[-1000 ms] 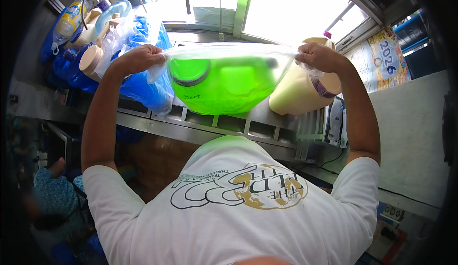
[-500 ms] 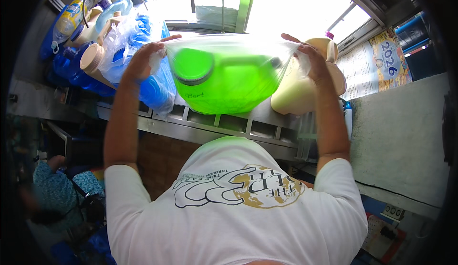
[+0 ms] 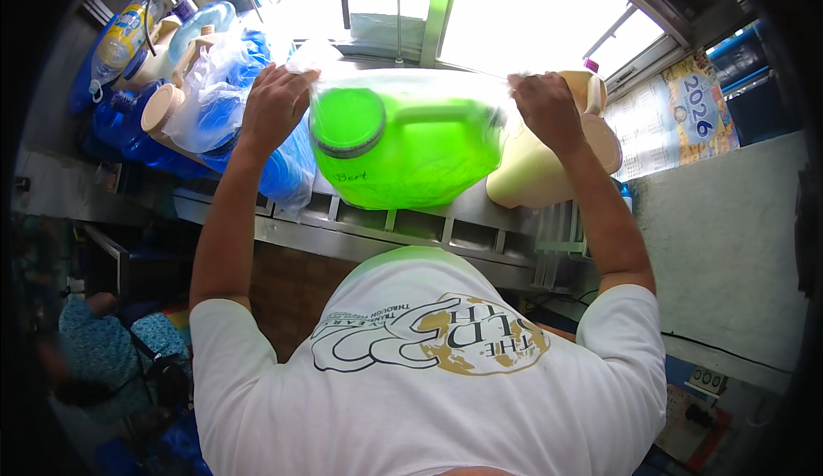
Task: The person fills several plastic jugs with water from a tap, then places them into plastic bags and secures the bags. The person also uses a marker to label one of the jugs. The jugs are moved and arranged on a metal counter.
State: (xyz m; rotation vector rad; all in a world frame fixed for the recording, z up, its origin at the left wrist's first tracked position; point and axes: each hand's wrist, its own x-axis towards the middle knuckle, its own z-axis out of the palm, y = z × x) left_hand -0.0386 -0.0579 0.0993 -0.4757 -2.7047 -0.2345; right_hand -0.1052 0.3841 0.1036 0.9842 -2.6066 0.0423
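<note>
A bright green jug (image 3: 407, 163) with a wide round lid and a moulded handle lies inside a clear plastic bag (image 3: 411, 84) on the metal counter. My left hand (image 3: 279, 103) pinches the bag's upper left edge, where some film bunches above the fingers. At the opposite corner, my right hand (image 3: 547, 106) is closed on the bag's upper right edge. Between the two hands the film stretches across the jug's far side. Close by my right forearm, a cream-coloured jug (image 3: 527, 163) leans on the counter.
Blue and beige jugs (image 3: 163, 107), some in thin plastic bags, crowd the counter's left end. A bright window (image 3: 531, 13) is behind the counter (image 3: 463, 227). A calendar (image 3: 699, 103) hangs at the right, above a pale wall (image 3: 720, 219). Someone in a patterned blue top (image 3: 99, 347) is at the lower left.
Both hands have turned over, from thumbs spreading the bag's edge upward to backs of the hands facing me. The film now lies lower and looser over the green jug.
</note>
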